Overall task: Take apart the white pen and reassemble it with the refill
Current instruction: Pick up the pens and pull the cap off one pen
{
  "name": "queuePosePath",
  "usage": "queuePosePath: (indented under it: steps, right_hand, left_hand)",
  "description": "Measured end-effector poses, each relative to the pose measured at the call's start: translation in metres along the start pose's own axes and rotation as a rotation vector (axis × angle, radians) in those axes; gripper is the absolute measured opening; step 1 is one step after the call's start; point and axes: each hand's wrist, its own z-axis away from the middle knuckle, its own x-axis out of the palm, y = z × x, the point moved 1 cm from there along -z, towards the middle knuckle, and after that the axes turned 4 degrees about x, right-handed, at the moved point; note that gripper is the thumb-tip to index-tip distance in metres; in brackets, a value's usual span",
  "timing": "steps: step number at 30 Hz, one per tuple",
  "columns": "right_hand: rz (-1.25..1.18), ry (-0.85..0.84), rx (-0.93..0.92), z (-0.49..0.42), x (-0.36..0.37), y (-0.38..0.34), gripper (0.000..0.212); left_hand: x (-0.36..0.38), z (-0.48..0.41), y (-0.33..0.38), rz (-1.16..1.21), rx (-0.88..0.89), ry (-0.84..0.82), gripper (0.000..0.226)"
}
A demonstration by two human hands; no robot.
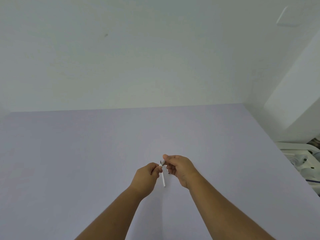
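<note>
- Pen (163, 177): held above the table (69, 161), well clear of every edge, somewhat nearer the near edge than the far one and a little toward the right edge.
- Left hand (146, 177): we find its fingers closed around the upper part of the white barrel. We judge this the steadying grip, so the barrel stays put while the other end is worked.
- Right hand (176, 168): fingertips pinched on the small dark-and-grey piece at the pen's top end, the rest of the fingers curled. We judge this a twisting or pulling hold to part the tip section from the barrel.
- Both hands meet at that one joint, close together, which suits a short unscrewing motion.
- Axis: the pen's long axis runs roughly from the far edge toward the near edge, slightly tilted. The dark end points away from the person; the plain white end points back toward them and hangs free below the left hand.
- Refill: we cannot tell whether it is inside the barrel; a small dark speck shows under the right hand, too small to identify.
- Separation of the parts is not yet evident.
</note>
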Motion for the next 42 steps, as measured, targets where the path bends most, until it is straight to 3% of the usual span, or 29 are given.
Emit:
queuePosePath:
  steps: [3,7,11,13,15,17,20,22,24,26,28,35,38,42]
  right_hand:
    - [0.054,0.024,-0.003,0.001,0.0,0.0,0.014]
    - [-0.053,-0.046,-0.024,0.002,-0.002,-0.004,0.009]
    - [0.099,0.029,-0.022,0.003,-0.001,-0.005,0.014]
    - [0.047,-0.009,-0.041,0.002,-0.002,-0.005,0.003]
    - [-0.025,-0.051,-0.056,0.003,-0.003,-0.007,0.009]
    - [0.014,-0.047,-0.043,0.004,-0.002,-0.01,0.004]
    - [0.11,-0.004,-0.036,0.004,-0.001,-0.011,0.016]
    - [0.049,-0.035,-0.056,0.003,0.0,-0.012,0.004]
    - [-0.019,-0.065,-0.068,0.003,0.0,-0.013,0.008]
    - [0.028,-0.052,-0.05,0.004,0.002,-0.014,0.006]
    - [0.112,-0.002,-0.04,0.004,0.002,-0.014,0.018]
    - [0.028,-0.029,-0.055,0.005,0.001,-0.015,0.005]
    - [0.095,0.015,-0.053,0.006,0.001,-0.014,0.014]
    - [-0.028,-0.042,-0.074,0.006,-0.001,-0.015,0.018]
  left_hand:
    - [0.0,0.001,0.001,-0.028,0.01,0.002,0.027]
    - [-0.002,0.001,0.002,-0.019,0.017,0.006,0.025]
    - [-0.002,0.002,0.004,-0.032,0.034,0.001,0.026]
    - [-0.001,0.001,0.005,-0.041,0.036,0.003,0.025]
    - [-0.001,0.001,0.007,-0.048,0.04,0.006,0.024]
    - [-0.002,0.001,0.009,-0.048,0.051,0.007,0.025]
    - [-0.002,0.0,0.011,-0.044,0.068,0.013,0.025]
    - [-0.003,-0.001,0.012,-0.046,0.067,0.021,0.026]
    - [-0.003,-0.001,0.012,-0.052,0.065,0.028,0.027]
    - [-0.004,-0.002,0.013,-0.06,0.073,0.034,0.028]
    - [-0.004,-0.002,0.014,-0.056,0.075,0.036,0.027]
    - [-0.005,-0.002,0.013,-0.068,0.064,0.052,0.027]
    - [-0.004,-0.002,0.014,-0.06,0.071,0.048,0.027]
    - [-0.004,-0.001,0.013,-0.082,0.065,0.048,0.027]
